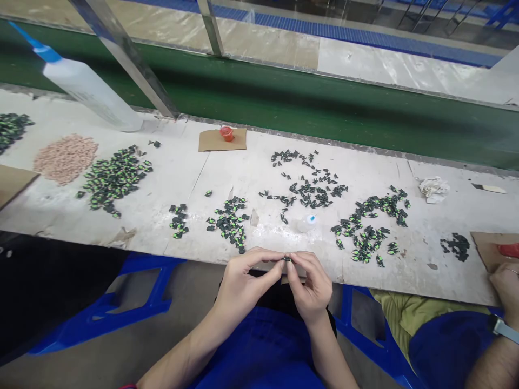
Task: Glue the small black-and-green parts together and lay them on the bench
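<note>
The left hand and the right hand meet fingertip to fingertip, both pinching one small dark piece between them at the table's near edge. From that piece, a small white bottle with a blue tip stands near at one o'clock, loose black parts spread beyond it at twelve to one, and green-marked black pieces lie in clusters at ten and two o'clock.

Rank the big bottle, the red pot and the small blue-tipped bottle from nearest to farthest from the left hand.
1. Small blue-tipped bottle: ahead and right of the left hand.
2. Red pot: farther ahead, on cardboard.
3. Big bottle: far left.
</note>
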Demonstrator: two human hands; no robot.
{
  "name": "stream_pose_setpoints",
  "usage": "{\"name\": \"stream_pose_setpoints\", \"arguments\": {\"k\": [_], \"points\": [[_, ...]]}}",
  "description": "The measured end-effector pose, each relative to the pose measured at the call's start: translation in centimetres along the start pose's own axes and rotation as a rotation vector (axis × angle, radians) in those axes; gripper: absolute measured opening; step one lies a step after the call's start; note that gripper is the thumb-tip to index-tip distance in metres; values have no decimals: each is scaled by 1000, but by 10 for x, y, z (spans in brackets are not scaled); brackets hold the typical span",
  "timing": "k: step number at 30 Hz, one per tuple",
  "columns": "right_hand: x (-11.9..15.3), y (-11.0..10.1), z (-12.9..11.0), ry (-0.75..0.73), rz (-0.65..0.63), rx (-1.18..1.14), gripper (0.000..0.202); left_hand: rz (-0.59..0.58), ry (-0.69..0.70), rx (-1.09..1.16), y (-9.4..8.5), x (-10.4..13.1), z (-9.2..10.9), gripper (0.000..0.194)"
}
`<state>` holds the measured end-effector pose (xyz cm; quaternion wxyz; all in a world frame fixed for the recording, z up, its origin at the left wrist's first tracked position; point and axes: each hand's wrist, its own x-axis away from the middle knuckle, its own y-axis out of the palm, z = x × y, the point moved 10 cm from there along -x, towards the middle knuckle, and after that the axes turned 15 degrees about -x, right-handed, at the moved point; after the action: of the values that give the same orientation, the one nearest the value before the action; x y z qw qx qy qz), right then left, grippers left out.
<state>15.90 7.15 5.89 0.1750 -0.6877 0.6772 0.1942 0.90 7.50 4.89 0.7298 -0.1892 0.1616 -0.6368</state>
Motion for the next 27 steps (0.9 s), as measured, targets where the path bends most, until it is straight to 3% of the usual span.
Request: {"name": "stream_pose_setpoints", "arguments": {"k": [8, 16, 21, 24, 27], "points": [[-10, 3, 4, 61, -167, 60, 23, 21, 98, -81, -1, 2, 7, 9], [4, 5, 36, 284, -161, -80, 17, -30, 103, -144, 7, 1, 6, 9], [8, -1, 48, 329, -127, -69, 23, -66, 83, -125, 18, -2, -3, 11], [6, -10, 48, 329, -142, -23, 31, -150, 94, -84, 34, -3, -4, 12], [0, -24, 45, 283, -182, 81, 28, -205, 158, -99, 41, -5, -3, 24]]}}
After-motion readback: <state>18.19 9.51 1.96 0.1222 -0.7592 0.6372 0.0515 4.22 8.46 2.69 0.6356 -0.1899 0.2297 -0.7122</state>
